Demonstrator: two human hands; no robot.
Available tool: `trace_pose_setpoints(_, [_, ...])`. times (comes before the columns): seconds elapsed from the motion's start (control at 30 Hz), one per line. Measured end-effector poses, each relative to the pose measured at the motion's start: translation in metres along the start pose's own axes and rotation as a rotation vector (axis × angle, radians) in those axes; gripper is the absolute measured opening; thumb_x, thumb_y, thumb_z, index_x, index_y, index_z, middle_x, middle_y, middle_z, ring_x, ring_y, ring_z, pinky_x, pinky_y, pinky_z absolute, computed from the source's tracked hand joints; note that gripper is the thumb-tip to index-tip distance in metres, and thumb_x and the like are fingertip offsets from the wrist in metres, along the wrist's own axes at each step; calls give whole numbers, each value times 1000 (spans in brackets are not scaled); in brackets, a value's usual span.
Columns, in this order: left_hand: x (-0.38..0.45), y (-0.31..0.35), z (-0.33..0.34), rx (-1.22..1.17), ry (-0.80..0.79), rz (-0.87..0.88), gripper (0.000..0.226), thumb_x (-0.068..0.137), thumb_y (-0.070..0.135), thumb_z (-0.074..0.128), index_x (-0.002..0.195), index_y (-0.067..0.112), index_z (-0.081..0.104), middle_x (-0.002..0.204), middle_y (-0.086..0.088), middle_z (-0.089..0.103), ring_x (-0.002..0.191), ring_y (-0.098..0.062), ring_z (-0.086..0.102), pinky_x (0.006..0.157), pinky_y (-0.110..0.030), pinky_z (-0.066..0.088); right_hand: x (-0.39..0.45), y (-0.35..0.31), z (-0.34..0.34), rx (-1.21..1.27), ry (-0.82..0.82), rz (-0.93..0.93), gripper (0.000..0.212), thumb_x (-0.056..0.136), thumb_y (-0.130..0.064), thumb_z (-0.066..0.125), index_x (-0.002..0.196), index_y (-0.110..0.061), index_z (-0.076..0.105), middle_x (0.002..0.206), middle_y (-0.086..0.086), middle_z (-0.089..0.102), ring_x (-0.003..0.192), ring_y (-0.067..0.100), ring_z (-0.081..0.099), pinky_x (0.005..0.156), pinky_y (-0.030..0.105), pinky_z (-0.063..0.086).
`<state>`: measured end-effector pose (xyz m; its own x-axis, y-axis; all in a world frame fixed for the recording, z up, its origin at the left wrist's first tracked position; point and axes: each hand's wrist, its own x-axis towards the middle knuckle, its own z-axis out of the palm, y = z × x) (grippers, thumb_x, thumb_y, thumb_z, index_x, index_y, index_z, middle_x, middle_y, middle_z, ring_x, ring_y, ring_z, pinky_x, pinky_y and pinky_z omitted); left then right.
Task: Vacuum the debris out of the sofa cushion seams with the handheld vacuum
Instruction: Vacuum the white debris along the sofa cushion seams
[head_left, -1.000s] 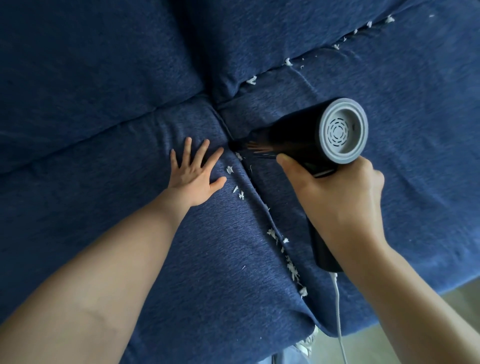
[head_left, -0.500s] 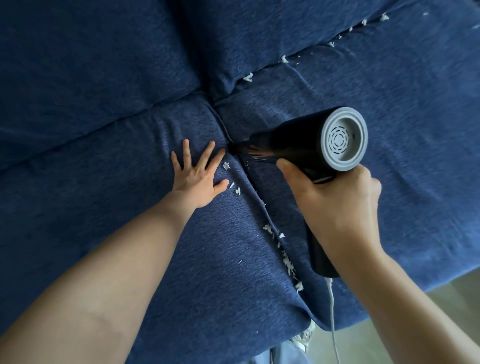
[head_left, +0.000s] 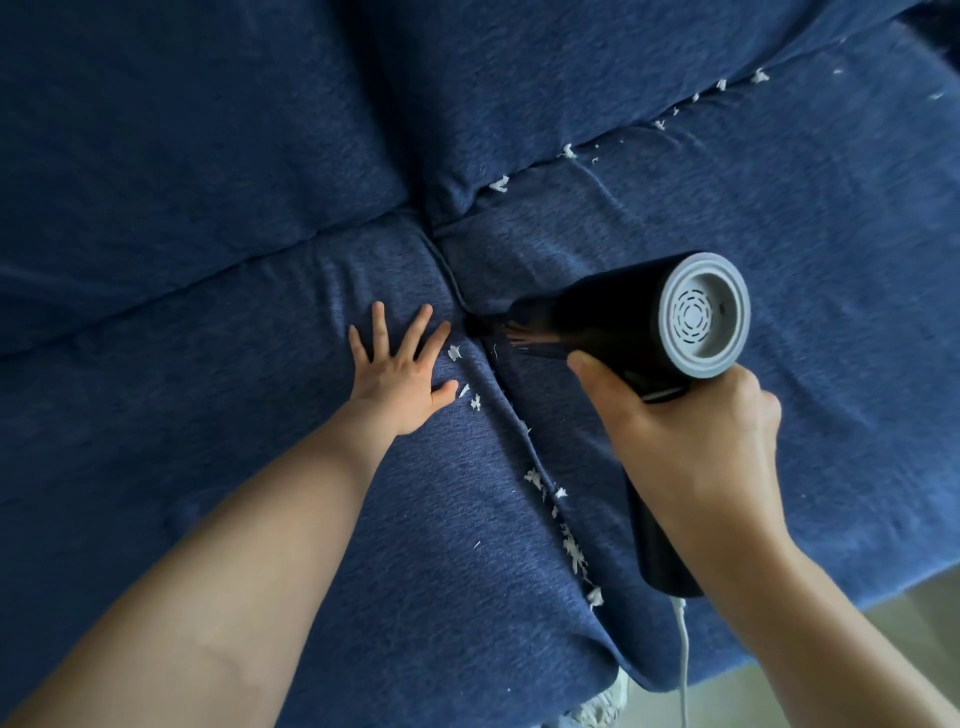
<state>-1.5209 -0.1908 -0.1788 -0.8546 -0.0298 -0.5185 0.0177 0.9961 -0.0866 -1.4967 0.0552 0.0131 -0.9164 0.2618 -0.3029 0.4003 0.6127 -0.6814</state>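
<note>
We held black handheld vacuum (head_left: 623, 325) by handle, right hand (head_left: 691, 441) clenched round it, brush nozzle (head_left: 498, 332) touching seam (head_left: 511, 410) just past left fingertips. Left hand (head_left: 402, 376) lay flat, fingers spread, pressing left seat cushion (head_left: 208, 441) beside seam. White debris (head_left: 569, 540) lined seam nearer us, below both hands; more bits (head_left: 498, 183) along back seam beyond right hand. White cord (head_left: 683, 660) hung off sofa front edge (head_left: 831, 603). Open fabric right of vacuum.

Two bare, sleeveless forearms (head_left: 249, 561)
</note>
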Motion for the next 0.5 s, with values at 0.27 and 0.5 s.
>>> trace_pose_setpoints(0.27, [-3,1,-8,-49,-28,-19,70,95,64,22,152,37,-6,158,14,-23,141,-41,-27,113,-66,-6,-2,-1,-8,14,-40,-26,61,58,-76,57,81,-20,68,71,-2,67,89,20,58,72,30,45])
trace_pose_setpoints(0.5, [-10,-2,-10,-44,-50,4,70,94,66,18,152,38,-11,157,15,-26,142,-37,-27,115,-62,-5,-1,7,-19,76,-81,4,50,65,-68,67,78,-20,68,67,-5,66,87,18,61,68,27,40])
